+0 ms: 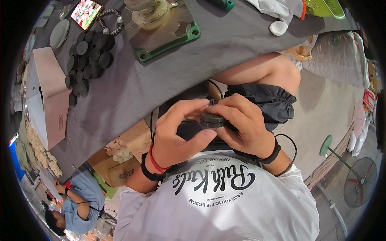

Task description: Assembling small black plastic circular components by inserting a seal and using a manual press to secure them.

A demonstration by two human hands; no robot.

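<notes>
In front of my chest, a round black disc-shaped piece (212, 121) with a seam line around its side sits between both hands. My right hand (244, 122) is closed on it from the right, fingers over the top and thumb side beneath. Curved around its left side is my left hand (175, 129), fingertips at its far edge and thumb at its near edge. A small dark part shows by the fingertips; its shape is hard to make out. Several similar black round pieces (82, 48) lie heaped on the grey-covered table (132, 96).
A green-edged plate (171, 42) bears a translucent round object. Nearby lie a beaded bracelet (110, 22), a lit phone (85, 14), an oval grey piece (59, 33) and an open pink box (56, 104). Far right: white glove (277, 12), green basket (321, 8). A fan (360, 181) stands right; another person (78, 207) sits left.
</notes>
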